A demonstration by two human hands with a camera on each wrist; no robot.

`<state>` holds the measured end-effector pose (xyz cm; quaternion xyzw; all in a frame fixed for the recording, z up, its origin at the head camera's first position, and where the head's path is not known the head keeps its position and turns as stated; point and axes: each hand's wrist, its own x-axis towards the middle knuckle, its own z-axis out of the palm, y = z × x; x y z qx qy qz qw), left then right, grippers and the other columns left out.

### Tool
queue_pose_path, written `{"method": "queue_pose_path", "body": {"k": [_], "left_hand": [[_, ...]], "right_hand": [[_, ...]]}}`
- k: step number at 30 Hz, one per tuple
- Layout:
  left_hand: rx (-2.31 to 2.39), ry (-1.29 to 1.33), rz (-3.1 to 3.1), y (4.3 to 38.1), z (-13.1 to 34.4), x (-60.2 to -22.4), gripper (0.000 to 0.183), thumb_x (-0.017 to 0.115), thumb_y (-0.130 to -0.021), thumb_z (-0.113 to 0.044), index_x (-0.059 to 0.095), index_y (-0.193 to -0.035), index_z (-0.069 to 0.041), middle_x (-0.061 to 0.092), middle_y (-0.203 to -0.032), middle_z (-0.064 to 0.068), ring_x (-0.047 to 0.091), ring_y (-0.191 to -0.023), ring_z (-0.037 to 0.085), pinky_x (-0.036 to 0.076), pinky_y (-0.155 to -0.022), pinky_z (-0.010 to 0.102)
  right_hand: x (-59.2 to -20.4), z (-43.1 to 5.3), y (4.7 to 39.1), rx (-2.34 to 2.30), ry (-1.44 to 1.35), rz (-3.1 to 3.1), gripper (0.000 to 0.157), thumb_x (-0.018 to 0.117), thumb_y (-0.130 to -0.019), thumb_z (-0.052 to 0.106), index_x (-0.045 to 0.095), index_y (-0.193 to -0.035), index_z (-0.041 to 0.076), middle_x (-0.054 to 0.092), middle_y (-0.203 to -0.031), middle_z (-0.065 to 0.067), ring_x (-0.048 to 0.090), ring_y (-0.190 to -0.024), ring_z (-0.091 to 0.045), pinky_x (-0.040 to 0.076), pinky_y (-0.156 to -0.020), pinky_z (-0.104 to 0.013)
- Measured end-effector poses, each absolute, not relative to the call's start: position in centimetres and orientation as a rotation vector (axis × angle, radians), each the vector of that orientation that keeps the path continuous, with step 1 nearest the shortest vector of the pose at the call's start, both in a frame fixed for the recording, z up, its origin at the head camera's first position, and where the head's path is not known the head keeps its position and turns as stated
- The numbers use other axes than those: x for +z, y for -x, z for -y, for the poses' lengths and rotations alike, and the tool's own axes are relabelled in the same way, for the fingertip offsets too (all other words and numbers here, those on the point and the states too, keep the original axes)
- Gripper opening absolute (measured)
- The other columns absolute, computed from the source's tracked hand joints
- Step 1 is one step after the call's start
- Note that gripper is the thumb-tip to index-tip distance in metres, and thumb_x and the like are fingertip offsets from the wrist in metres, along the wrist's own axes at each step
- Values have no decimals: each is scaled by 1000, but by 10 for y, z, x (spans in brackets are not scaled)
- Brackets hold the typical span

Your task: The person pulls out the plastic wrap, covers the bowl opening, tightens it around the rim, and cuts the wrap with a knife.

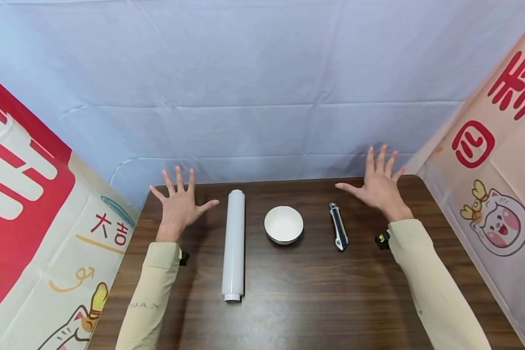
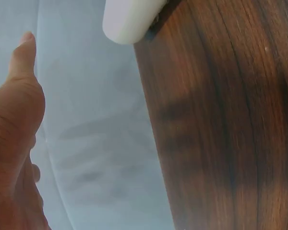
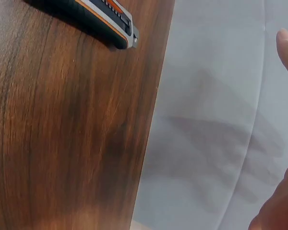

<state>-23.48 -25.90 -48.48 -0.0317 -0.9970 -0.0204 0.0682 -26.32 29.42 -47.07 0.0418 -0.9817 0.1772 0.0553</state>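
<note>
Sleeves (image 1: pixel 146 291) close, fingers (image 1: pixel 180 181) splayed beyond

Nearest me, the brown wooden table (image 1: pixel 306 311) fills the bottom centre of the frame. Left of centre lies a white roll (image 1: pixel 234 248), its far end near my left thumb. A dark-rimmed white bowl (image 1: pixel 284 223) stands upright at the centre; right of it lies a box cutter (image 1: pixel 339 227) (orange trim shows from my right wrist). Farther up, my left hand (image 1: pixel 179 209), left of the roll and apart from it, is spread wide. My right hand (image 1: pixel 381 189), upper right of the cutter, is spread just as wide, thumb near the cutter's far end. Behind everything hangs creased pale cloth (image 1: pixel 245 97).
</note>
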Motion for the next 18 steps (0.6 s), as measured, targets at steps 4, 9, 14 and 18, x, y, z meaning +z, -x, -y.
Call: {"method": "queue_pose_path", "body": {"k": [4, 9, 14, 18], "left_hand": [[-79, 95, 3012, 231, 256, -483, 121, 45, -86, -93, -5, -170, -22, -3, -176, 25, -16, -158, 57, -7, -109, 93], [-116, 95, 2992, 227, 252, -483, 121, 48, -86, -92, -3, -170, -21, 0, -176, 26, -9, -159, 60, -4, -109, 93], [-157, 84, 3021, 221, 249, -485, 120, 50, -88, -89, -4, -170, -21, -2, -176, 26, -9, -159, 59, -2, -109, 93], [-226, 71, 3076, 217, 245, -486, 118, 48, -89, -89, -7, -170, -22, -9, -176, 24, -13, -159, 58, 0, -111, 92]], "right_hand": [[-470, -286, 263, 519, -153, 2979, 138, 60, -82, 88, -25, -164, 16, -42, -164, -13, -41, -150, -47, -13, -106, -91], [-471, -276, 262, 534, -187, 2967, 138, 61, -82, 88, -24, -164, 16, -42, -165, -12, -39, -152, -47, -16, -108, -89], [-473, -267, 259, 564, -215, 2961, 137, 61, -83, 87, -21, -165, 15, -40, -166, -13, -36, -153, -47, -16, -110, -88], [-474, -259, 257, 602, -252, 2955, 134, 61, -85, 85, -17, -167, 13, -37, -168, -14, -32, -156, -48, -13, -113, -86]]}}
